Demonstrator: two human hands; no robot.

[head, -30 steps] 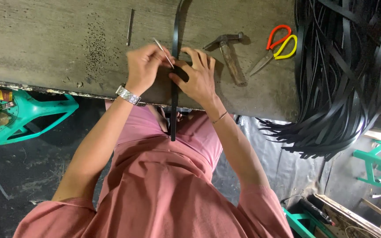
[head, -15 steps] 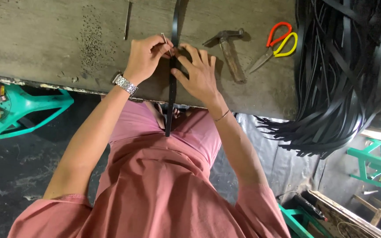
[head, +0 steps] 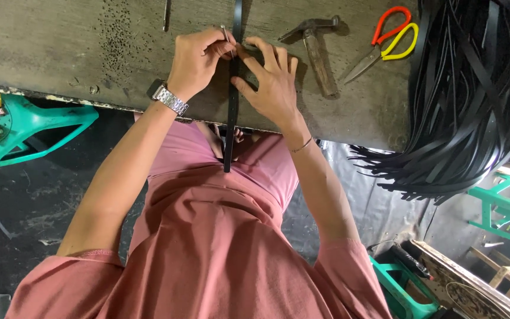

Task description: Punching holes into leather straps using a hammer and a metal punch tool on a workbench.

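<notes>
A long black strap (head: pixel 231 118) lies across the worn workbench (head: pixel 60 53) and hangs over its near edge toward my lap. My left hand (head: pixel 196 59), with a metal watch on the wrist, pinches a thin metal awl (head: pixel 224 32) upright against the strap. My right hand (head: pixel 273 80) presses flat on the bench just right of the strap, fingers touching it and holding it down. Both hands meet at the same spot on the strap.
A hammer (head: pixel 317 50) lies right of my hands, and scissors with red and yellow handles (head: pixel 385 44) beyond it. A big bundle of black straps (head: pixel 467 94) drapes over the bench's right end. A thin metal rod (head: pixel 166 15) lies at the top. Teal stools (head: pixel 30 127) stand below.
My left hand has turned the awl from slanted to upright and brought it onto the strap. My right hand stays pressed on the strap. The view has shifted slightly.
</notes>
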